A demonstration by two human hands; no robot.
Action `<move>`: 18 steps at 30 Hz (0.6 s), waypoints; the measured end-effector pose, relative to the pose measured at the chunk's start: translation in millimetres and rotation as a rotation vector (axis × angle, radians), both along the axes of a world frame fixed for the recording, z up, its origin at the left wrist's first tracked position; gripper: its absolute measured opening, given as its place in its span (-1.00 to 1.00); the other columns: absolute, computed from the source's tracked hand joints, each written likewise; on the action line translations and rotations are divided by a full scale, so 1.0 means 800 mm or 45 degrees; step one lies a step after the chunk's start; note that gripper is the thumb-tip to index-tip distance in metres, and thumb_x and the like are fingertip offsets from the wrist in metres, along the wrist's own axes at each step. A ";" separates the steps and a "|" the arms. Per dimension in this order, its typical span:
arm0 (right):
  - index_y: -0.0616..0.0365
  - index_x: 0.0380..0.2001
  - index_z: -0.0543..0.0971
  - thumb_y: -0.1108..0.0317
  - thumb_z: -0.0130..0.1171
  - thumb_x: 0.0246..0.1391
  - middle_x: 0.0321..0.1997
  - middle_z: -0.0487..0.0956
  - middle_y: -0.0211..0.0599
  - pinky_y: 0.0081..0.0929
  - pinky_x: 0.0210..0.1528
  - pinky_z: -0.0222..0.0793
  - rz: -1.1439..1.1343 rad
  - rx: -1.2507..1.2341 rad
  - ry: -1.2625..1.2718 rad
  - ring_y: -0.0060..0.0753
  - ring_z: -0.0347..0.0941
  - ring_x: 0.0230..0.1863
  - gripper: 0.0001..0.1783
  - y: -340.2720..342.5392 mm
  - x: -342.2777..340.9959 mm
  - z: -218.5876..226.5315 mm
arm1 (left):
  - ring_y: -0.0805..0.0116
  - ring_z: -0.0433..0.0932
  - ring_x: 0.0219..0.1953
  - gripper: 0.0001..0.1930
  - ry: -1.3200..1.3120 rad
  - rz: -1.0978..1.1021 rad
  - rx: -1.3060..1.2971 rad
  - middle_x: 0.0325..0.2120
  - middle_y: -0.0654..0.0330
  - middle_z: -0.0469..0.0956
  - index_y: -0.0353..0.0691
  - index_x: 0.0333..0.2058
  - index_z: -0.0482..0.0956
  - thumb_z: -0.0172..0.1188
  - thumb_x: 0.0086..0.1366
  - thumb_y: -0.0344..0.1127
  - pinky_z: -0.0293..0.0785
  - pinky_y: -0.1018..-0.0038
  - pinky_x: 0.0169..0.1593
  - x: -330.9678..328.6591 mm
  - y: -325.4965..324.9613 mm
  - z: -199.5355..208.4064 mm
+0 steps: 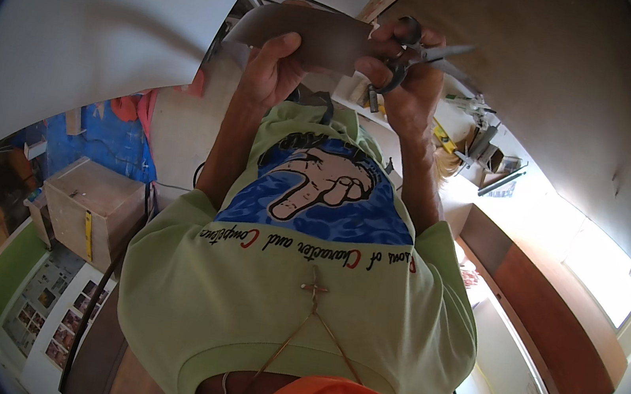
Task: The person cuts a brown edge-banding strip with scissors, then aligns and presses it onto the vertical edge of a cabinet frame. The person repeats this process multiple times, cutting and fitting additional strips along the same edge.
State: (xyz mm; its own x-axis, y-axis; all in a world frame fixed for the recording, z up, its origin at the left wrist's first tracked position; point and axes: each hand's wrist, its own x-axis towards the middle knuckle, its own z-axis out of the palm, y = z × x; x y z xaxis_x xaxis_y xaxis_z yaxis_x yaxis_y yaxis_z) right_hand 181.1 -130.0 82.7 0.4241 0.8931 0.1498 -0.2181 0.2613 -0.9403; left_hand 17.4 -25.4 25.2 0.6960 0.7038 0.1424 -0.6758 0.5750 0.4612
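Note:
A flexible brown sheet (317,34) with a gentle curve is held up at the far side, in front of my body. My left hand (272,76) grips its lower edge, the thumb lying on its face and the fingers behind. At the sheet's right end, my right hand (417,91) is closed round a pair of scissors (442,53) with dark handle loops. The blades point right, away from the sheet, and look parted. Whether the right fingers also pinch the sheet's end is hard to see.
A large white panel (106,34) rises close on the left, and a broad brown board (545,84) on the right. Tools (484,143) and a yellow level (443,136) lie beyond my right forearm. A wooden box (76,197) stands at the left.

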 end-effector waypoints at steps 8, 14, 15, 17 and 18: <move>0.11 0.03 0.29 0.72 0.36 -0.08 -0.05 0.49 -0.21 -0.45 -0.12 0.55 -0.237 -0.072 -0.500 -0.35 0.60 -0.13 -0.35 -0.004 -0.004 -0.023 | 0.07 0.64 -0.03 -0.58 0.062 0.005 0.049 -0.01 -0.10 0.51 -0.39 0.19 0.25 0.02 0.42 -0.38 0.74 0.17 -0.07 -0.003 0.002 0.001; 0.09 -0.07 0.38 0.58 0.52 -0.17 -0.06 0.50 -0.31 -0.43 -0.03 0.50 -0.371 0.079 -0.417 -0.36 0.53 -0.05 -0.38 -0.010 -0.011 -0.026 | 0.14 0.63 -0.04 -0.60 -0.102 -0.117 -0.111 -0.02 -0.06 0.52 -0.36 0.17 0.28 0.02 0.42 -0.37 0.69 0.24 -0.05 0.006 -0.006 0.004; 0.15 -0.22 0.53 0.54 0.54 -0.20 -0.09 0.49 -0.39 -0.45 -0.03 0.45 -0.387 0.102 -0.312 -0.37 0.47 -0.03 -0.55 -0.008 -0.015 -0.025 | 0.15 0.63 -0.04 -0.61 -0.097 -0.101 -0.135 -0.02 -0.05 0.52 -0.36 0.17 0.28 0.02 0.42 -0.36 0.69 0.25 -0.04 0.009 -0.007 0.004; 0.19 -0.13 0.48 0.60 0.52 -0.23 -0.09 0.50 -0.39 -0.51 -0.01 0.39 -0.358 0.190 -0.033 -0.39 0.44 -0.04 -0.45 -0.005 -0.019 -0.023 | 0.16 0.62 -0.02 -0.61 -0.078 -0.089 -0.154 -0.01 -0.04 0.51 -0.35 0.17 0.29 0.02 0.43 -0.35 0.68 0.26 -0.03 0.012 -0.011 0.004; 0.21 -0.09 0.46 0.64 0.51 -0.25 -0.09 0.51 -0.39 -0.54 0.00 0.37 -0.368 0.267 0.020 -0.41 0.43 -0.04 -0.40 -0.003 -0.022 -0.023 | 0.17 0.62 -0.01 -0.61 -0.065 -0.089 -0.147 -0.01 -0.03 0.51 -0.34 0.17 0.29 0.02 0.43 -0.34 0.68 0.27 -0.03 0.012 -0.012 0.004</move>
